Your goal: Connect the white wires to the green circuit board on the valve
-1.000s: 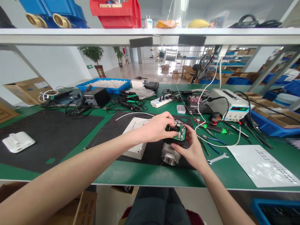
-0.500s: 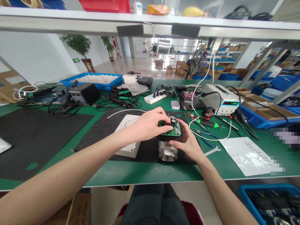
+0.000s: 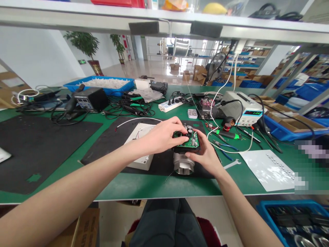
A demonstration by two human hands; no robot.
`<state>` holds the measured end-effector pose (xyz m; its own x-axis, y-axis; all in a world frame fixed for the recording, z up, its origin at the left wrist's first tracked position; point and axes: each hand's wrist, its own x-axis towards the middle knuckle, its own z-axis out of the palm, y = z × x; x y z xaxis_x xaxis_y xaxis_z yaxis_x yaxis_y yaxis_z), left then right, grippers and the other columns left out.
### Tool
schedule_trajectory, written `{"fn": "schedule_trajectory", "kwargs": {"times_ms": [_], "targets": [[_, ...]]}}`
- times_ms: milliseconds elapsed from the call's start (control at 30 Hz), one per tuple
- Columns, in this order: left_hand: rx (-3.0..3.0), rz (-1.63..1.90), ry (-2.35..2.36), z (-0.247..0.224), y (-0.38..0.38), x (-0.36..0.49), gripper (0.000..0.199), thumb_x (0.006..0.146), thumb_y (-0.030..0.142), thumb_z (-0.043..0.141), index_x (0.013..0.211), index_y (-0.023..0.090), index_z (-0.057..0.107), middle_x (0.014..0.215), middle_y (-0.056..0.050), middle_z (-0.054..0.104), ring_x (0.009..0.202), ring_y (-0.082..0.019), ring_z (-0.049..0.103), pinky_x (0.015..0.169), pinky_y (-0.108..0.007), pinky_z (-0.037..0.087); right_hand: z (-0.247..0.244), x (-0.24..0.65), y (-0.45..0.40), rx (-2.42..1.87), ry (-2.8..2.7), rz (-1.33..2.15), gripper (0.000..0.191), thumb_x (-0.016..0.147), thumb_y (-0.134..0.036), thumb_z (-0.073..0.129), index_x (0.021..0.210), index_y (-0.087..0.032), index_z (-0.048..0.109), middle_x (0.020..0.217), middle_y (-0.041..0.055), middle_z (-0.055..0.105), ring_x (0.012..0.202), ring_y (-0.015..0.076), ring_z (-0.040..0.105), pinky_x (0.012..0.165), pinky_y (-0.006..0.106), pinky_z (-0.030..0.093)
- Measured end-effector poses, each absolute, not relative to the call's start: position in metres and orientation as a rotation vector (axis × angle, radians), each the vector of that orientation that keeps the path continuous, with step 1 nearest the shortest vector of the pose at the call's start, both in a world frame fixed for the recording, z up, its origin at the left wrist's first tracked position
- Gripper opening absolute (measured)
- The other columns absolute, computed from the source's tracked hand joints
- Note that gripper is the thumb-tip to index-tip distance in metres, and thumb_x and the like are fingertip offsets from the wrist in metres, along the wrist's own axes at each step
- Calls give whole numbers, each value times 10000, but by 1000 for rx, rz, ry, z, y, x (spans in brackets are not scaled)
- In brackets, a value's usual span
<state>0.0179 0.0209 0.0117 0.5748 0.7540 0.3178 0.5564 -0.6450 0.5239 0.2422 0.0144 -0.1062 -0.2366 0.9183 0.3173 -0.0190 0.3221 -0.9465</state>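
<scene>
A green circuit board [image 3: 194, 141] with several capacitors sits in a black housing [image 3: 185, 149] on top of a metal valve body [image 3: 184, 164]. My left hand [image 3: 166, 134] reaches over the board from the left, thumb and index finger closed around a small black round part [image 3: 187, 135]. The fingers partly hide this part and the board's left side. My right hand [image 3: 207, 155] grips the housing's right side, its thumb low at the front near the valve body and its fingers behind. Left of the valve, partly under my left forearm, lies a white box-shaped cover [image 3: 140, 164].
A black mat [image 3: 102, 151] lies under the work. To the right are pliers [image 3: 226, 147], a wrench [image 3: 232, 164], a green screwdriver [image 3: 228, 134], a white sheet [image 3: 267, 171] with small parts and a power supply [image 3: 243, 108]. A shelf [image 3: 108, 24] crosses overhead.
The view has shifted slightly. Both hands keep nearly the same places on the board and housing, and the left fingers still pinch at the black part.
</scene>
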Motion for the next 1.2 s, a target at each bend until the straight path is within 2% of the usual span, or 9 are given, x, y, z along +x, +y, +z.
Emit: {"fn": "schedule_trajectory", "kwargs": {"times_ms": [233,533,700,800,900,1000,1100,1133,1200], "targets": [[2324,793,1113,6,17,9,195,960,357,735,1119,251,772,1103,-24,630,930,-169,623,804,-319,465,-105,239,13,-856,-1556,1129,922,750,-371,919,1525,-330,422,1604,78,488,1477,324,493,1150,527,545],[2271,991,1136,-9,13,16,149,913,306,790,1023,209,766,1071,-26,616,921,-174,629,902,-338,488,-105,238,13,-857,-1540,1136,925,756,-362,915,1536,-325,418,1612,77,483,1485,322,481,1146,506,546],[2255,1022,1150,-10,13,21,127,903,273,800,1002,204,763,1058,-15,614,897,-156,629,901,-326,489,-105,239,13,-846,-1516,1160,950,733,-341,937,1535,-302,428,1611,96,484,1503,328,457,1147,481,537],[2271,991,1178,-8,12,20,151,900,284,812,1016,209,751,1087,-14,619,948,-166,637,925,-334,490,-105,239,13,-838,-1504,1178,950,730,-328,940,1534,-308,434,1600,94,494,1493,328,466,1116,474,560],[2273,999,1185,-6,4,12,286,885,327,841,1134,242,731,1174,-17,623,1070,-185,635,999,-342,493,-106,238,11,-829,-1489,1151,939,722,-318,946,1517,-304,447,1589,89,511,1475,313,491,1149,469,532],[2156,1256,1227,-13,-13,-7,324,912,342,809,1206,251,705,1232,-22,647,1159,-187,630,1056,-323,494,-106,233,9,-831,-1456,1102,922,708,-311,955,1492,-281,471,1564,94,538,1445,295,528,1214,459,466],[1747,1629,1426,-32,-41,-30,281,955,383,755,1178,222,695,1122,-25,690,992,-157,675,901,-254,538,-104,223,8,-879,-1367,1088,907,683,-324,966,1455,-265,493,1528,108,566,1376,292,589,1182,454,494],[1589,1731,1528,-41,-53,-37,279,958,409,751,1154,218,693,1003,-10,694,871,-139,661,771,-223,523,-102,219,9,-897,-1327,1088,904,675,-332,968,1442,-260,496,1497,113,588,1336,291,618,1155,455,517],[1349,1871,1691,-58,-77,-47,272,961,458,739,1031,202,680,862,9,652,744,-125,589,670,-211,470,-98,209,12,-919,-1270,1084,903,655,-346,973,1417,-243,500,1408,121,645,1242,289,673,1096,457,558]]}}
